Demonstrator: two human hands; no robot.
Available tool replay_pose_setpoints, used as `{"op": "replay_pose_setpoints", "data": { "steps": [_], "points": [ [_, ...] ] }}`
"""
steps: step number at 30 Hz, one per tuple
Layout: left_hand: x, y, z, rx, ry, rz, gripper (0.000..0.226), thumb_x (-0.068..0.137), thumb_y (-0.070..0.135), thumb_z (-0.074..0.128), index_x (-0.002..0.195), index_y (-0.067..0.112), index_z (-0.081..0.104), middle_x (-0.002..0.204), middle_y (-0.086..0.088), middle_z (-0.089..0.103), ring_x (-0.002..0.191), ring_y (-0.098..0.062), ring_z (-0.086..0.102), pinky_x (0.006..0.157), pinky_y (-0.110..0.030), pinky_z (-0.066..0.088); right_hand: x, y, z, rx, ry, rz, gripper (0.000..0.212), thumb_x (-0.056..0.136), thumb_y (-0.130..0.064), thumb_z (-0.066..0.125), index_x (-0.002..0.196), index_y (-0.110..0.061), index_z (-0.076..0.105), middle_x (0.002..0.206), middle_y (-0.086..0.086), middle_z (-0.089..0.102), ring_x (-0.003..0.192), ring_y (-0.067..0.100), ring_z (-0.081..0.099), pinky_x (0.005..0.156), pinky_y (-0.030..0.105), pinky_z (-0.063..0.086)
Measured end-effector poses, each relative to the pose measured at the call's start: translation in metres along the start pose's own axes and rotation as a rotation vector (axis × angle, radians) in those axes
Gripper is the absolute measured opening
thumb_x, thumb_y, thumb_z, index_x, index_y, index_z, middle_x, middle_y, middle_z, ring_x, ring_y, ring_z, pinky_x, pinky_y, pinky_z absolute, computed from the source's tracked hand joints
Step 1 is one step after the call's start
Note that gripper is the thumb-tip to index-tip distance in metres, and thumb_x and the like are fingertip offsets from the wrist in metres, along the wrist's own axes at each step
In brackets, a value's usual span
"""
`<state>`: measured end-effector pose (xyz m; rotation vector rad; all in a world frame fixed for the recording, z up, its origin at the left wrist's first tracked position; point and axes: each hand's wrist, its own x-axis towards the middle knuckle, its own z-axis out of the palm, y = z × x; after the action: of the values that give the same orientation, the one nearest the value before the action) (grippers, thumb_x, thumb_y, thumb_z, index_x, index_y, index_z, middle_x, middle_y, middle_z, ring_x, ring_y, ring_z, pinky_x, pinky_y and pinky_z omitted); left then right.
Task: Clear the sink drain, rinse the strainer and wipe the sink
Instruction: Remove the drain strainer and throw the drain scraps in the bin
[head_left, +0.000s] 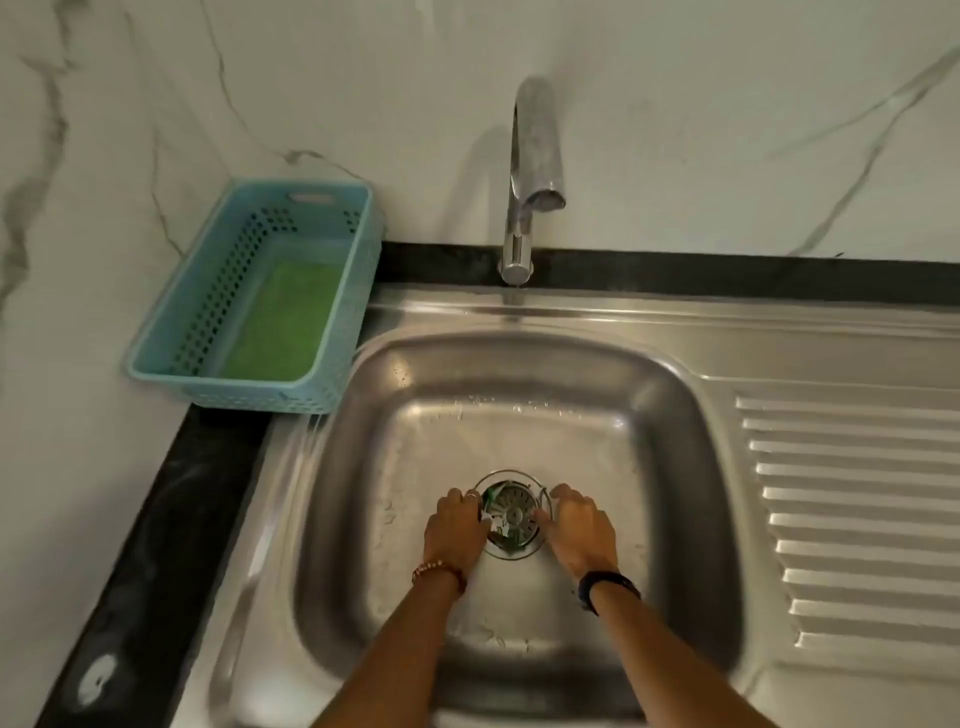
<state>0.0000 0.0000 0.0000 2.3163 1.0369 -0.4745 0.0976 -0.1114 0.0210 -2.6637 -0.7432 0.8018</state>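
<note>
- Stainless sink (675, 467), single basin w/ ribbed drainboard (852, 525) on the right; basin floor is wet, w/ droplets and a few small scraps.
- Strainer (511, 514): round metal, sits in the drain opening (511, 555) at the near-centre of the basin floor. Bits of green and pale debris lie on its left side.
- Left hand (454, 530): down on the basin floor, at the strainer's left edge. Fingers curled, tips at the rim; looks like they pinch the strainer's edge, but motion blur makes the exact contact hard to read. Beaded bracelet (439, 569) on the wrist, ring on one finger.
- Right hand (579, 527): mirrors it on the strainer's right edge, fingers curled, thumb side touching the rim. Dark wristband (608, 584) on the wrist.
- Both forearms come in from the bottom of the view, angled inward twd the drain.
- Faucet (524, 197): chrome, curved spout, mounted at the back rim of the sink; spout end sits above the rear of the basin.
- Blue perforated basket (343, 291): on the dark counter (156, 519) at back left, just beside the sink, against the marble wall. Green scrub pad (278, 322) lies flat inside it.
</note>
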Motion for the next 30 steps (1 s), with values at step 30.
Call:
{"op": "replay_pose_setpoints", "data": {
  "steps": [30],
  "points": [
    [-0.060, 0.029, -0.079, -1.597, -0.230, -0.195, 0.028, 0.092, 0.031, 0.051, 0.094, 0.005, 0.061, 0.087, -0.011, 0.066, 0.079, -0.018, 0.065, 0.061, -0.019, 0.056, -0.097, -0.057, -0.051, 0.567, 0.629, -0.080, 0.015, 0.089, -0.003, 0.057, 0.101, -0.007, 0.065, 0.101, 0.007, 0.064, 0.083, 0.013, 0.061, 0.070, -0.001, 0.040]
  ]
}}
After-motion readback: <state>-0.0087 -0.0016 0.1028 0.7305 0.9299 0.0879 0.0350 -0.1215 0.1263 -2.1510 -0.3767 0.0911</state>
